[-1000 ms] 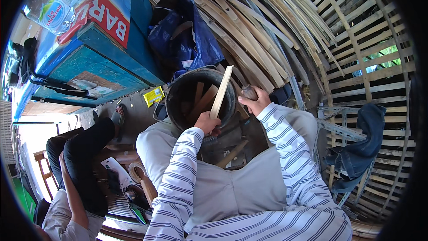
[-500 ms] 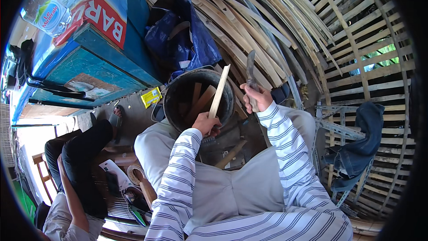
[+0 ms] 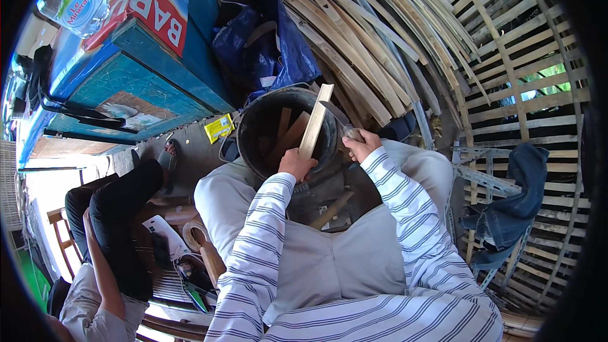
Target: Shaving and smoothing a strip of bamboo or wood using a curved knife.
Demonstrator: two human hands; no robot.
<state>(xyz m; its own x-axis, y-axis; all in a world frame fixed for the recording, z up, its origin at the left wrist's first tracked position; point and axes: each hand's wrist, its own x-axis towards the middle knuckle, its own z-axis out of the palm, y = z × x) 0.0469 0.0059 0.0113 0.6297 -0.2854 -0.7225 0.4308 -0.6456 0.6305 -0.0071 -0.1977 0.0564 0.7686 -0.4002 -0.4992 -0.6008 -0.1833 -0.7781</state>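
My left hand (image 3: 297, 164) is closed round the lower end of a pale wooden strip (image 3: 315, 121), which leans up over a dark bucket (image 3: 242, 136). In my right hand (image 3: 363, 144) is the handle of a knife (image 3: 335, 114). Its blade points up and left, with the tip at or very near the strip's right edge; contact cannot be made out. Inside the bucket lie several brown wood pieces (image 3: 292, 134). Below it, between my legs, a wooden stick (image 3: 332, 210) rests at a slant.
A blue tarp bag (image 3: 269, 57) stands behind the bucket, beside a teal cabinet (image 3: 161, 85). Long wooden strips (image 3: 354, 44) are piled at the back. Trousers (image 3: 516, 193) hang on a metal frame (image 3: 487, 180) at right. Another person (image 3: 120, 215) sits at left, near a tape roll (image 3: 195, 235).
My right hand has swung the knife from upright to tilted left, bringing its blade to the strip. The strip has turned to show a broader face.
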